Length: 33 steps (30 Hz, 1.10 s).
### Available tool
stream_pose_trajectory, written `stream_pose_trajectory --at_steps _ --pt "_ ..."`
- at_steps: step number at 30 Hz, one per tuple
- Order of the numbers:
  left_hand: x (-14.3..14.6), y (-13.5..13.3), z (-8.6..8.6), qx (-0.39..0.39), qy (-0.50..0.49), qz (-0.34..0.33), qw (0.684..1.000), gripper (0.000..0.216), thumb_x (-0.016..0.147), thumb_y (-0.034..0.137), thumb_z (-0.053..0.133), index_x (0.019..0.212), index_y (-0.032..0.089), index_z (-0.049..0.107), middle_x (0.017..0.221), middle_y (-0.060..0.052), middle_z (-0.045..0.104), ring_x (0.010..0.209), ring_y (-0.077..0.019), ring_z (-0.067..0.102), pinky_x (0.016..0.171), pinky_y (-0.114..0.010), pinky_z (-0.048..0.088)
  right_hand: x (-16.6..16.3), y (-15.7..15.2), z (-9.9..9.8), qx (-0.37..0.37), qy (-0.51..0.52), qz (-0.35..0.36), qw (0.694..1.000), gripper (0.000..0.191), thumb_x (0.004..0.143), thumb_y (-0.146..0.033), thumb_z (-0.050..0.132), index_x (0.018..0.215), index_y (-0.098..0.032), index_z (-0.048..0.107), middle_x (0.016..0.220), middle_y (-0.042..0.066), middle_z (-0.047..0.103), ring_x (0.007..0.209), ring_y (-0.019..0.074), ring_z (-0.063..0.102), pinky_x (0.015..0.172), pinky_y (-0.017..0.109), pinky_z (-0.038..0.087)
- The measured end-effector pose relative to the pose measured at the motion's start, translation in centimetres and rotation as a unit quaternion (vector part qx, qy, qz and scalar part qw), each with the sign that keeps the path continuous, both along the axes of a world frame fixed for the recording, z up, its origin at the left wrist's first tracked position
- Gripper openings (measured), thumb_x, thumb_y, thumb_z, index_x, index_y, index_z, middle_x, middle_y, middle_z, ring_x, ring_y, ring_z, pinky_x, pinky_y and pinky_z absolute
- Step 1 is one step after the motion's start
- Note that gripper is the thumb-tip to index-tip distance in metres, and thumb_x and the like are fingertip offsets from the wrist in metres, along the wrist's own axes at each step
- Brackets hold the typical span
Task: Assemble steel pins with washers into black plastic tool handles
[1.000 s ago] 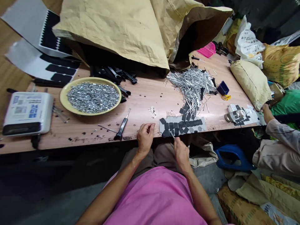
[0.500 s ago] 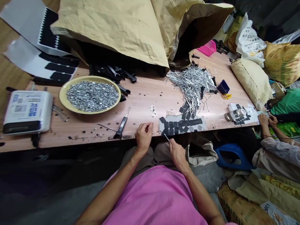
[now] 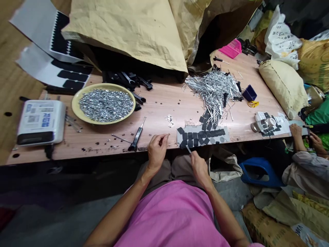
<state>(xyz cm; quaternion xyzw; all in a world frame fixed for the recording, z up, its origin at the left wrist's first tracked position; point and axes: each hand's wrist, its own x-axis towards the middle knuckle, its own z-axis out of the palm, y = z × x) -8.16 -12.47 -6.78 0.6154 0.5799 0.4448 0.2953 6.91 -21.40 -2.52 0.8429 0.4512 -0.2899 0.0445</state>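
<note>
Our table runs the width of the view, its front edge just beyond the lap. Along its back edge we see a big brown paper sack, its dark mouth gaping towards us, and by the right edge lies a stuffed paper sack. On the table's right half sprawls a heap of metal rods (quite a tangle, crossing at every angle). On the left half stands a yellow bowl full of metal bits, and near the front left corner lies a white box.

At the front edge we have a grey sheet bearing black pads. Our left hand hangs at that edge, left of the sheet, thumb and fingertips together; whether they pinch anything small we cannot tell. Our right hand is nearer to us than the edge, fingers clamped on a thin rod whose far end points to the sheet's front left corner. Left of our left hand lies a black-handled tool. Smallest are the loose washers, farther from the front edge than the left hand.
</note>
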Motion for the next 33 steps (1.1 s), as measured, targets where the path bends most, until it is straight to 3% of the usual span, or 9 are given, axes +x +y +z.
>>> stream_pose_trajectory --at_steps 3,6,9,11,16,20,23,28,33 --pt "-0.7 0.4 0.6 0.016 0.022 0.009 1.0 0.023 0.086 0.032 0.051 0.077 0.017 0.067 0.074 -0.004 0.065 0.067 -0.0157 0.059 0.065 -0.027 0.045 -0.7 -0.2 -0.2 0.011 0.044 0.033 0.998 0.032 0.097 -0.032 0.027 0.104 -0.026 0.057 0.079 0.002 0.065 0.069 0.0154 0.057 0.06 0.023 0.03" --pt "-1.7 1.2 0.9 0.023 0.062 0.037 0.997 0.023 0.086 0.03 0.049 0.079 0.017 0.067 0.076 -0.006 0.064 0.071 -0.018 0.059 0.069 -0.03 0.045 -0.2 -0.3 0.0 0.031 0.058 0.022 0.998 0.032 0.096 -0.031 0.026 0.103 -0.025 0.057 0.082 0.002 0.065 0.073 0.0161 0.059 0.06 0.022 0.032" --pt "-2.9 2.1 1.2 0.001 0.14 0.065 0.988 0.023 0.086 0.027 0.049 0.093 0.015 0.068 0.086 -0.011 0.064 0.085 -0.0244 0.058 0.079 -0.036 0.044 0.8 -0.1 0.4 0.054 0.033 -0.027 0.998 0.035 0.097 -0.03 0.023 0.106 -0.024 0.056 0.085 0.004 0.066 0.074 0.0164 0.06 0.061 0.022 0.033" --pt "-3.5 2.6 1.5 -0.027 0.194 0.07 0.978 0.026 0.085 0.026 0.051 0.103 0.014 0.066 0.096 -0.015 0.063 0.096 -0.0293 0.055 0.086 -0.041 0.041 1.0 0.2 0.7 0.027 -0.013 -0.062 0.998 0.036 0.098 -0.029 0.021 0.11 -0.024 0.055 0.085 0.006 0.067 0.073 0.0171 0.06 0.06 0.023 0.033" --pt "-3.4 3.4 2.6 -0.114 0.262 0.064 0.956 0.033 0.084 0.026 0.053 0.113 0.011 0.062 0.109 -0.02 0.058 0.109 -0.0369 0.048 0.089 -0.048 0.041 0.5 1.0 1.2 -0.03 -0.017 0.018 0.999 0.031 0.098 -0.032 0.028 0.109 -0.026 0.056 0.083 0.006 0.068 0.072 0.0181 0.062 0.059 0.024 0.033" --pt "-2.9 3.8 3.3 -0.154 0.279 0.068 0.946 0.036 0.084 0.025 0.052 0.115 0.009 0.06 0.112 -0.023 0.055 0.112 -0.04 0.047 0.086 -0.05 0.043 -0.1 1.1 1.3 -0.043 -0.099 -0.025 0.994 0.034 0.099 -0.028 0.023 0.113 -0.024 0.054 0.087 0.008 0.068 0.073 0.0177 0.063 0.057 0.024 0.031" --pt "-3.2 4.2 3.4 -0.151 0.261 0.086 0.95 0.041 0.083 0.023 0.053 0.121 0.009 0.056 0.114 -0.024 0.054 0.108 -0.0391 0.052 0.084 -0.049 0.044 -2.1 0.6 0.4 -0.038 -0.046 0.069 0.996 0.027 0.099 -0.028 0.03 0.105 -0.026 0.056 0.085 0.004 0.068 0.074 0.0168 0.063 0.056 0.024 0.028" --pt "-4.0 4.9 2.6 -0.169 0.26 0.075 0.948 0.03 0.082 0.025 0.051 0.105 0.01 0.063 0.107 -0.023 0.058 0.097 -0.0377 0.058 0.081 -0.048 0.045 -3.5 0.1 -0.3 -0.013 -0.003 0.077 0.997 0.029 0.099 -0.03 0.028 0.104 -0.026 0.056 0.086 0.003 0.068 0.073 0.0156 0.061 0.056 0.024 0.027" --pt "-3.8 5.3 1.8 -0.146 0.269 0.094 0.947 0.022 0.081 0.019 0.043 0.084 0.012 0.064 0.095 -0.02 0.062 0.096 -0.0355 0.057 0.079 -0.046 0.045 -1.1 0.6 1.0 -0.007 0.001 0.051 0.999 0.031 0.098 -0.03 0.027 0.11 -0.026 0.055 0.086 0.004 0.068 0.072 0.0172 0.061 0.059 0.024 0.029"
